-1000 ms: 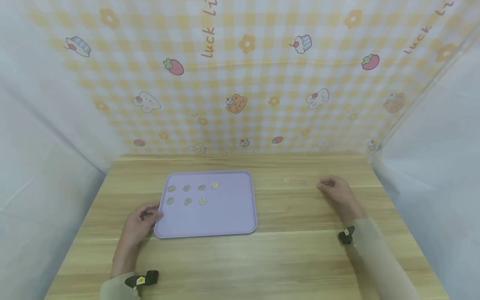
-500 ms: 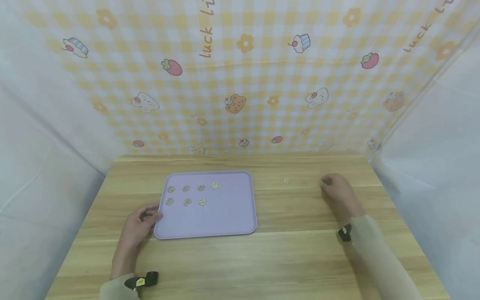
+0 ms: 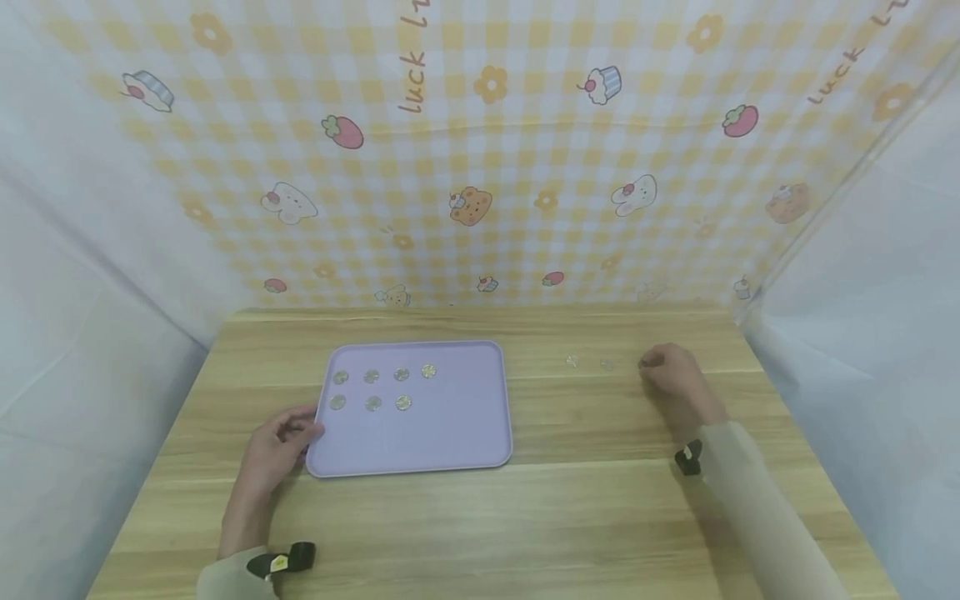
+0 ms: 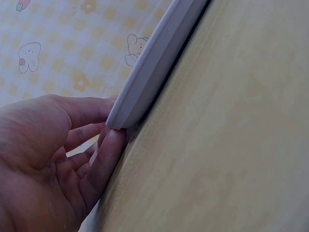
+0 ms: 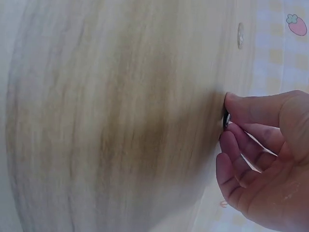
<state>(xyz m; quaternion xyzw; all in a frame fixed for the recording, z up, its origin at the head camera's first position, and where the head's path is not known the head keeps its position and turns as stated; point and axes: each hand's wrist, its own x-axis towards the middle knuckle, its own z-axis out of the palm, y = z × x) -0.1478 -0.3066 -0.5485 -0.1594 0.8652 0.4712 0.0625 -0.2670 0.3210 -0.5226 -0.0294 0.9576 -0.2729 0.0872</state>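
A lilac tray (image 3: 457, 429) lies on the wooden table, left of centre. Several coins (image 3: 372, 403) rest on it in two rows towards its left. My left hand (image 3: 273, 450) grips the tray's left edge, thumb on the rim and fingers tucked against its underside, as the left wrist view shows. At the right of the table my right hand (image 3: 671, 373) pinches a coin (image 5: 227, 120) between thumb and fingertips, close to the tabletop. Most of that coin is hidden by the fingers.
Two more coins lie on the table (image 3: 600, 517) between tray and right hand, a left one (image 3: 572, 361) and a right one (image 3: 607, 364). A checked cloth backdrop (image 3: 517, 242) rises behind the table, with white sheets (image 3: 862, 333) at the sides.
My right hand has shifted slightly to the right and away from me, fingers still down near the tabletop. The left hand keeps its grip on the tray, and the coins lie as before.
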